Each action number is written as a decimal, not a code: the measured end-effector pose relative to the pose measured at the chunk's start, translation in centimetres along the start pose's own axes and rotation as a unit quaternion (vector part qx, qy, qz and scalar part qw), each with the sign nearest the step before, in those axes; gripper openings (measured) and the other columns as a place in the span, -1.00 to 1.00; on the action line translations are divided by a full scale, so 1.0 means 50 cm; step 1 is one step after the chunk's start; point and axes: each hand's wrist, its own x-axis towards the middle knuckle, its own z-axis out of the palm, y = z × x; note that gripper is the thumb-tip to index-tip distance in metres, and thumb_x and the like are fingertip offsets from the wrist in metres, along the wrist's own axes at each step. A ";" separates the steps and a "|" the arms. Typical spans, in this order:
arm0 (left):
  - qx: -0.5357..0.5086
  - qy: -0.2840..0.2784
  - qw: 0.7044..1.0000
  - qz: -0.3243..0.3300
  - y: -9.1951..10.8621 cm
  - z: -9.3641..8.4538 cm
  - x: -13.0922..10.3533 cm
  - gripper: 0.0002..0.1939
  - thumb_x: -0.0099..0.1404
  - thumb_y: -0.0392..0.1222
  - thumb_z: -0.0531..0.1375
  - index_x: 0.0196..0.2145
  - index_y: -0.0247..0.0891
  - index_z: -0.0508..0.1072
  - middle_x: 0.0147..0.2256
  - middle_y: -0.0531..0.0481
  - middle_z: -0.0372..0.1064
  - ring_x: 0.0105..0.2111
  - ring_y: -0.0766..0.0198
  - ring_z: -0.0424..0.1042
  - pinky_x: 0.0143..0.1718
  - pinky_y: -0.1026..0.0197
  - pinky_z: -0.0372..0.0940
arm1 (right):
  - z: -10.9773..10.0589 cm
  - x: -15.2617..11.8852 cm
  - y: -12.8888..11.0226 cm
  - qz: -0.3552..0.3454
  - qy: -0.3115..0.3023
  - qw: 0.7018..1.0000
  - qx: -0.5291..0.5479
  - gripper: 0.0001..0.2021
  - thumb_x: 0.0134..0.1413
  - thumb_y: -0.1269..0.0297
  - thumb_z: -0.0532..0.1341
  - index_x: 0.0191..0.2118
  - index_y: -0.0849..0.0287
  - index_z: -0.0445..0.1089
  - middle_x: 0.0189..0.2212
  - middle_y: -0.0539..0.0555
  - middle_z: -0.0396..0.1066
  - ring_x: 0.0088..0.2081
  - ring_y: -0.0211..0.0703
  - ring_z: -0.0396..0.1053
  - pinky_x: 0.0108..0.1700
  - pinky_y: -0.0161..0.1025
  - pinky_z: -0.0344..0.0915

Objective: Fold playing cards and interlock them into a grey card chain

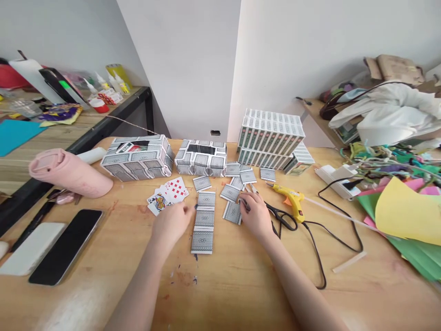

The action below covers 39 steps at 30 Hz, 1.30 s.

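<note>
Low over the table, my left hand [173, 220] is beside face-up playing cards [177, 190]; its fingers are curled together, and what they hold, if anything, is hidden. Just right of it lies a vertical strip of folded, patterned card pieces [202, 218]. My right hand [255, 211] rests with bent fingers at the handles of black scissors [283, 217], next to a loose folded piece [232, 212]; its grip is partly hidden. More folded pieces [247, 175] lie beyond it. To its right is a yellow glue gun [292, 202].
Two card-covered boxes [138, 163] [200, 163] and stacked card packs [268, 138] stand at the back. Left are a phone [65, 247] and a pink roll [74, 174]; right, a power strip [337, 179], cable and coloured sheets [406, 211].
</note>
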 end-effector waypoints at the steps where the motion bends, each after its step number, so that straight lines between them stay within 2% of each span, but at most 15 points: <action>1: 0.054 0.025 0.998 0.002 -0.009 -0.010 0.012 -0.80 0.04 -0.03 0.20 -0.59 -0.18 0.43 -0.63 -0.06 0.33 -0.57 0.14 0.29 -0.51 0.22 0.03 | 0.000 0.004 -0.001 0.002 0.003 1.000 0.006 -0.78 0.06 0.46 0.05 -0.23 0.16 0.40 -0.22 0.15 0.44 -0.13 0.00 0.32 -0.04 -0.04 0.25; 3: 0.121 0.058 0.990 0.036 -0.028 -0.026 0.048 -0.79 0.11 -0.07 0.15 -0.32 -0.17 0.46 -0.34 -0.13 0.44 -0.31 0.03 0.38 -0.36 0.16 0.15 | -0.002 0.015 -0.003 0.008 0.013 1.000 0.022 -0.79 0.05 0.45 0.06 -0.24 0.15 0.41 -0.23 0.15 0.44 -0.12 0.00 0.33 -0.04 -0.04 0.26; 5: 0.159 0.073 0.981 0.086 -0.046 -0.034 0.089 -0.53 0.07 -0.07 0.19 -0.03 -0.20 0.35 -0.06 -0.21 0.34 -0.05 -0.07 0.28 -0.13 0.06 0.16 | -0.003 0.026 -0.003 0.017 0.022 0.999 0.040 -0.78 0.02 0.45 0.08 -0.24 0.15 0.41 -0.21 0.16 0.44 -0.12 0.00 0.34 -0.04 -0.05 0.28; 8: 0.184 0.026 0.982 0.027 -0.065 -0.031 0.132 -0.28 0.03 -0.01 0.22 0.15 -0.19 0.18 0.05 -0.28 0.21 0.04 -0.21 0.17 -0.04 -0.09 0.12 | -0.004 0.036 0.002 0.042 0.035 0.997 0.057 -0.77 -0.01 0.44 0.09 -0.23 0.15 0.42 -0.20 0.17 0.44 -0.13 0.00 0.36 -0.05 -0.05 0.29; 11: 0.184 0.038 0.982 0.016 -0.070 -0.022 0.141 -0.32 0.01 -0.02 0.24 0.10 -0.15 0.25 0.00 -0.26 0.19 0.04 -0.21 0.16 -0.02 -0.12 0.12 | -0.004 0.037 0.015 0.073 0.042 0.994 0.075 -0.77 -0.03 0.42 0.10 -0.23 0.16 0.43 -0.22 0.17 0.45 -0.16 -0.01 0.39 -0.08 -0.07 0.32; 14: 0.151 0.112 0.980 0.063 -0.064 -0.022 0.136 -0.47 0.00 -0.15 0.25 -0.02 -0.14 0.37 -0.07 -0.19 0.22 -0.01 -0.10 0.23 0.04 -0.09 0.10 | -0.007 0.032 0.026 0.105 0.045 0.988 0.101 -0.76 -0.02 0.39 0.10 -0.21 0.17 0.43 -0.22 0.16 0.45 -0.23 -0.06 0.42 -0.15 -0.10 0.36; 16: 0.078 0.156 0.981 0.084 -0.057 -0.028 0.132 -0.57 0.02 -0.24 0.21 -0.09 -0.19 0.40 -0.16 -0.14 0.29 -0.11 0.01 0.32 -0.01 -0.01 0.17 | -0.013 0.030 0.027 0.122 0.043 0.984 0.119 -0.76 0.00 0.36 0.09 -0.20 0.17 0.42 -0.24 0.14 0.45 -0.30 -0.12 0.43 -0.21 -0.13 0.37; 18: -0.043 0.167 0.982 0.072 -0.047 -0.038 0.129 -0.59 0.02 -0.28 0.19 -0.11 -0.23 0.39 -0.27 -0.08 0.37 -0.28 0.15 0.40 -0.16 0.10 0.27 | -0.021 0.027 0.021 0.120 0.022 0.985 0.122 -0.76 0.01 0.34 0.10 -0.19 0.16 0.42 -0.30 0.11 0.46 -0.37 -0.16 0.40 -0.26 -0.16 0.36; 21: -0.211 0.141 0.966 0.049 -0.031 -0.050 0.121 -0.61 -0.02 -0.27 0.23 -0.16 -0.24 0.41 -0.35 -0.03 0.42 -0.37 0.23 0.42 -0.30 0.21 0.30 | -0.032 0.022 0.004 0.055 -0.057 0.994 0.077 -0.82 0.01 0.30 0.17 -0.23 0.12 0.44 -0.35 0.08 0.46 -0.29 -0.09 0.35 -0.21 -0.11 0.32; 24: -0.327 0.102 0.939 0.020 -0.015 -0.046 0.106 -0.76 -0.07 -0.20 0.29 -0.37 -0.28 0.45 -0.40 -0.04 0.44 -0.42 0.26 0.41 -0.41 0.27 0.30 | -0.033 0.015 -0.013 0.006 -0.117 0.993 0.011 -0.71 -0.10 0.24 0.29 -0.17 0.10 0.43 -0.27 0.11 0.45 -0.15 0.04 0.29 -0.13 0.00 0.25; 28: -0.507 0.064 0.859 -0.035 0.001 -0.008 0.075 -0.71 -0.11 -0.13 0.32 -0.45 -0.29 0.35 -0.42 0.02 0.42 -0.45 0.30 0.41 -0.41 0.25 0.34 | -0.020 0.014 -0.018 0.030 -0.135 0.990 -0.019 -0.66 -0.23 0.22 0.36 -0.21 0.09 0.43 -0.33 0.09 0.43 -0.19 0.05 0.29 -0.18 0.01 0.23; 32: -0.561 0.000 0.824 -0.081 0.016 0.044 0.046 -0.67 -0.07 -0.08 0.30 -0.37 -0.26 0.32 -0.43 0.07 0.38 -0.52 0.35 0.37 -0.53 0.29 0.31 | -0.013 0.033 -0.017 0.090 -0.118 0.983 0.111 -0.87 -0.15 0.24 0.29 -0.41 0.14 0.40 -0.47 0.02 0.38 -0.36 -0.12 0.30 -0.28 -0.15 0.26; 35: -0.596 -0.029 0.800 -0.065 0.028 0.074 0.037 -0.68 -0.01 -0.05 0.28 -0.33 -0.23 0.32 -0.41 0.08 0.38 -0.52 0.36 0.39 -0.53 0.32 0.30 | -0.002 0.053 -0.033 0.207 -0.047 0.930 0.301 -0.82 -0.09 0.14 0.24 -0.45 0.16 0.34 -0.50 0.00 0.38 -0.41 -0.17 0.34 -0.35 -0.20 0.29; 37: -0.609 -0.050 0.790 -0.055 0.030 0.087 0.038 -0.68 0.04 -0.02 0.26 -0.29 -0.18 0.30 -0.37 0.10 0.40 -0.53 0.37 0.40 -0.54 0.33 0.30 | 0.015 0.063 -0.052 0.261 -0.010 0.841 0.473 -0.74 -0.05 0.05 0.21 -0.39 0.14 0.29 -0.44 0.00 0.41 -0.39 -0.18 0.40 -0.36 -0.21 0.35; 39: -0.605 -0.054 0.793 -0.045 0.023 0.096 0.042 -0.67 0.06 -0.03 0.26 -0.24 -0.15 0.32 -0.38 0.11 0.40 -0.54 0.37 0.40 -0.53 0.32 0.30 | 0.039 0.067 -0.072 0.291 0.005 0.764 0.576 -0.70 -0.05 -0.01 0.21 -0.40 0.13 0.24 -0.42 0.00 0.42 -0.41 -0.19 0.41 -0.41 -0.21 0.39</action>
